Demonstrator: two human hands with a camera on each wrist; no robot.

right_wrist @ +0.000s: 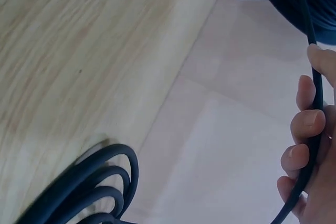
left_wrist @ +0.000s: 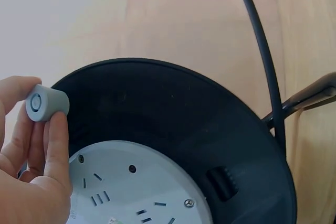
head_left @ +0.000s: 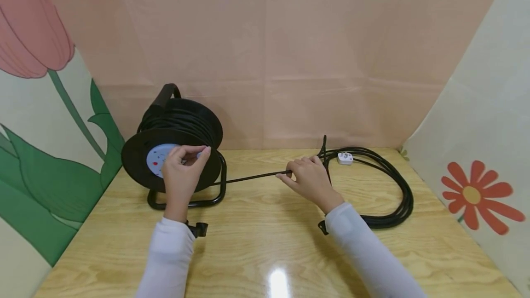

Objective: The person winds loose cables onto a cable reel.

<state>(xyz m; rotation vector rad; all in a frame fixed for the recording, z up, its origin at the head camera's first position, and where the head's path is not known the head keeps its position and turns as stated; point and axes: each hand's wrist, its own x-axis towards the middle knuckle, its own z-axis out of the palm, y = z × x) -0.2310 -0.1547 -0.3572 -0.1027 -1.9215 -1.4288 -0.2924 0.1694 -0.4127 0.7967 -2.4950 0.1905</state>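
Left grip (head_left: 181, 176): likely knob (left_wrist: 48, 104); right (head_left: 308, 179): cable (right_wrist: 317, 90)

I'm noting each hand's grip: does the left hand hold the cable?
No, the left hand pinches the knob while the right hand holds the cable.

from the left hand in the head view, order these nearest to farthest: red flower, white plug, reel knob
1. Reel knob: pinched by the left hand.
2. White plug: off to the right.
3. Red flower: far right.

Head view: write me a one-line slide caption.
Left grip pinches the knob on a black reel; right grip holds the cable between reel and loose coil on a wooden table.
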